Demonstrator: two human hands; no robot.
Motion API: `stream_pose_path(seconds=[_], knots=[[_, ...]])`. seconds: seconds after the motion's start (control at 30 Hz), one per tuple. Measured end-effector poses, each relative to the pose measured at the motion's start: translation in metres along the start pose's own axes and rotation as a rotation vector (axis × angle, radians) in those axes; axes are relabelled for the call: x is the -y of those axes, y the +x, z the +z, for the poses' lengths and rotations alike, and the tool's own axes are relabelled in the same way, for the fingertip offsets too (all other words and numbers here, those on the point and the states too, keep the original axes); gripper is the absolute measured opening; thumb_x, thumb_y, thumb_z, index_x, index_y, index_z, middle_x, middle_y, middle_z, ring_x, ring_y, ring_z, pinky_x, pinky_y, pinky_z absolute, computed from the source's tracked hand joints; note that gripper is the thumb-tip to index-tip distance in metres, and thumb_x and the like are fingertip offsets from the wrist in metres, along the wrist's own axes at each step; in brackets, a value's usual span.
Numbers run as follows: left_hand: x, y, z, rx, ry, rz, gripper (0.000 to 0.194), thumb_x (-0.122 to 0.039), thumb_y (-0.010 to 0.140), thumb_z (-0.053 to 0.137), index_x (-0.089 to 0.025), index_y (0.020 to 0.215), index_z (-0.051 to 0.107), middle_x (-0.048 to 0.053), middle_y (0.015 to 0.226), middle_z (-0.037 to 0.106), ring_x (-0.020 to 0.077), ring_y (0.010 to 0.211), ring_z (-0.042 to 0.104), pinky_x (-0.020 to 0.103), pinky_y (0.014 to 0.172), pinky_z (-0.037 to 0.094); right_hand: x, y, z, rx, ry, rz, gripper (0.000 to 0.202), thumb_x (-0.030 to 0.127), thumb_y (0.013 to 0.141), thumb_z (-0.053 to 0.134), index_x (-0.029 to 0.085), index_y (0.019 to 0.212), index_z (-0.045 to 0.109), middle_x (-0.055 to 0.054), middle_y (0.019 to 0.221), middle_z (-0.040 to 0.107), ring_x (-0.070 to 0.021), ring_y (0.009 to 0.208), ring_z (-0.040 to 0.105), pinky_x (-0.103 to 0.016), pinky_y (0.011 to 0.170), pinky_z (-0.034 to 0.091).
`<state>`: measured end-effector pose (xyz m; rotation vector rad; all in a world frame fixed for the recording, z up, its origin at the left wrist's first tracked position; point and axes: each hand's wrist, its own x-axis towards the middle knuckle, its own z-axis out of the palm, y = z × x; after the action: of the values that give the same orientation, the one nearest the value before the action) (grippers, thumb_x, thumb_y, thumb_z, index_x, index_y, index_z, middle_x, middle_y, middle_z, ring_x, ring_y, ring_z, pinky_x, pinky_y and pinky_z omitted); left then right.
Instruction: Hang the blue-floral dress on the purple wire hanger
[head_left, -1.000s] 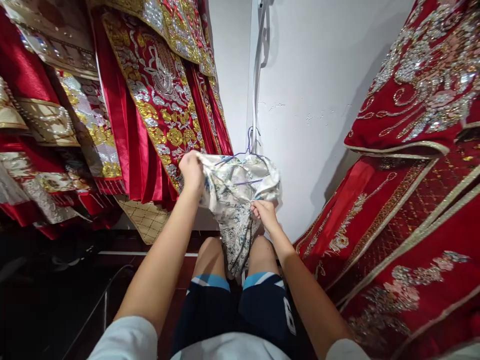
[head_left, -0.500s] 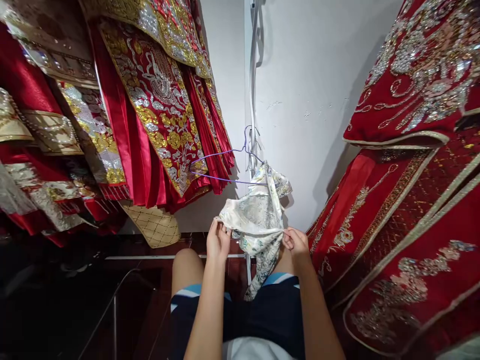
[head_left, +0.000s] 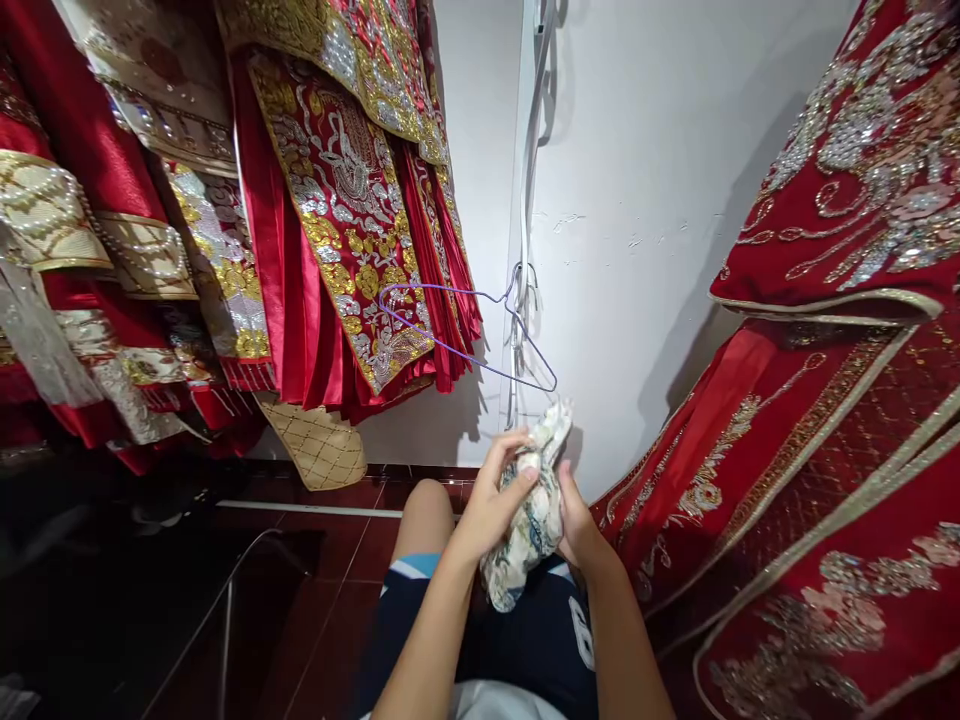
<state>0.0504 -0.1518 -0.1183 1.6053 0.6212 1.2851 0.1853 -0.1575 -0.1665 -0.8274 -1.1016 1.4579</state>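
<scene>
A pale patterned cloth garment [head_left: 541, 505] is bunched up between my two hands, above my lap. My left hand [head_left: 495, 495] grips it from the left, with the thumb lying across its front. On the right side, my right hand [head_left: 576, 515] closes on the cloth, its thumb pointing up and most fingers hidden behind it. A thin purple wire hanger [head_left: 480, 362] hangs by its hook just above the garment, bare and tilted, apart from the cloth.
Red embroidered garments [head_left: 360, 220] hang at the left, and more beaded red garments [head_left: 780, 430] at the right. A white metal upright [head_left: 527, 200] stands against the white wall [head_left: 622, 150]. A thin metal frame [head_left: 228, 620] stands at lower left.
The garment has come off the purple hanger and is now bunched up instead of spread. My hands have moved closer together around it. The hanger tilts the other way, and the view has shifted slightly.
</scene>
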Motion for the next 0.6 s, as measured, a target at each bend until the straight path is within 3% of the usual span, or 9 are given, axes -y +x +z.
stream_pose_path(seconds=[0.07,0.13,0.23,0.37,0.47,0.53,0.6], knots=[[0.006,0.003,-0.007,0.027,0.038,-0.022,0.045,-0.052,0.099,0.044,-0.033,0.14,0.051,0.005,0.151,0.047,0.0233,0.143,0.04,0.037,0.121,0.028,0.005,-0.007,0.003,-0.007,0.007,0.085,0.064,0.077,0.081,0.055,0.023,0.11,0.071,-0.009,0.085,0.073,-0.0272,0.083,0.07,-0.037,0.069,0.057],[0.018,0.003,-0.014,0.141,0.103,-0.074,0.052,-0.056,0.102,0.03,-0.03,0.14,0.054,0.007,0.141,0.058,0.0243,0.135,0.048,0.038,0.116,0.034,0.015,-0.014,0.006,-0.022,-0.025,0.114,0.05,0.063,0.071,0.076,0.023,0.102,0.071,-0.006,0.081,0.072,-0.0251,0.079,0.069,-0.034,0.069,0.055],[0.044,-0.004,-0.026,0.339,0.253,-0.14,0.055,-0.061,0.099,0.033,-0.023,0.11,0.072,0.006,0.105,0.071,0.0258,0.103,0.062,0.037,0.096,0.047,0.043,-0.017,0.006,0.032,-0.139,0.071,0.034,0.043,0.064,0.086,0.019,0.081,0.068,-0.002,0.072,0.068,-0.0194,0.068,0.063,-0.028,0.063,0.05],[0.065,-0.011,-0.065,0.469,0.585,-0.159,0.05,-0.064,0.089,0.052,-0.019,0.074,0.069,0.004,0.069,0.064,0.0231,0.075,0.06,0.032,0.076,0.048,0.086,0.0,-0.007,0.125,-0.577,-0.048,0.024,0.033,0.071,0.074,0.017,0.061,0.059,0.0,0.059,0.057,-0.0132,0.055,0.049,-0.025,0.052,0.037],[0.053,0.001,-0.114,0.437,0.874,-0.062,0.044,-0.058,0.086,0.057,-0.021,0.063,0.063,0.005,0.064,0.062,0.0238,0.074,0.06,0.035,0.087,0.045,0.104,0.03,-0.027,-0.011,-0.918,-0.231,0.002,0.02,0.067,0.066,0.018,0.068,0.065,0.0,0.065,0.063,-0.016,0.062,0.053,-0.025,0.056,0.038],[0.037,0.014,-0.146,0.396,1.067,-0.07,0.037,-0.051,0.085,0.059,-0.022,0.063,0.062,0.006,0.064,0.063,0.0238,0.073,0.059,0.039,0.097,0.041,0.106,0.057,-0.041,-0.15,-0.996,-0.366,0.018,0.015,0.063,0.061,0.019,0.078,0.068,0.0,0.071,0.066,-0.0179,0.068,0.056,-0.026,0.061,0.04],[0.02,0.027,-0.172,0.328,1.21,-0.124,0.028,-0.041,0.083,0.059,-0.022,0.062,0.061,0.007,0.064,0.063,0.0251,0.071,0.059,0.041,0.095,0.041,0.102,0.086,-0.052,-0.217,-0.972,-0.416,0.037,0.015,0.062,0.058,0.02,0.097,0.07,0.001,0.068,0.065,-0.0168,0.063,0.054,-0.026,0.061,0.04]])
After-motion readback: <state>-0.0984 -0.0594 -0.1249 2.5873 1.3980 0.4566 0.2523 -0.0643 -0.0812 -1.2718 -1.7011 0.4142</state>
